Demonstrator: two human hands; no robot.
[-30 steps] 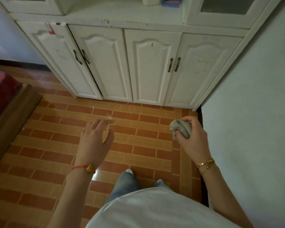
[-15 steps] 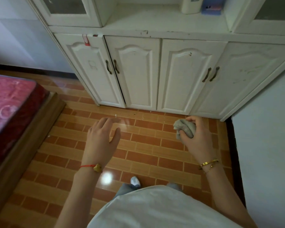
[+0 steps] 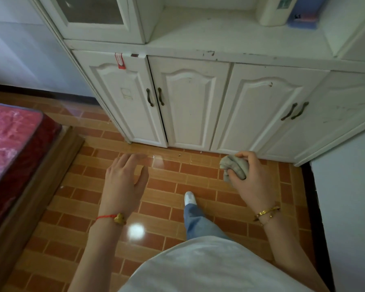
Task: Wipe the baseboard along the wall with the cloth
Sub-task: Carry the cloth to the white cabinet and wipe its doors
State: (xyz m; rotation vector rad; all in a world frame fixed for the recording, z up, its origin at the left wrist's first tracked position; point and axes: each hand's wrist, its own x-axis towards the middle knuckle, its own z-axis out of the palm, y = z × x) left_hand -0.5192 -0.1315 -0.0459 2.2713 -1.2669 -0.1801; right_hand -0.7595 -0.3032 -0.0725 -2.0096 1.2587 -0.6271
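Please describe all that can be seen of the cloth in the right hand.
The cloth is grey-green, soft fabric by its look, crumpled into a wrinkled ball. The right hand grips it, fingers curled over it and thumb pressed on its underside. It is held in the air above the tiled floor, before the white cabinet. Only the hand touches it.

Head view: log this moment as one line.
right hand: grips balled grey cloth, held in the air | left hand: open, empty | dark baseboard: not touched | stage: approaching
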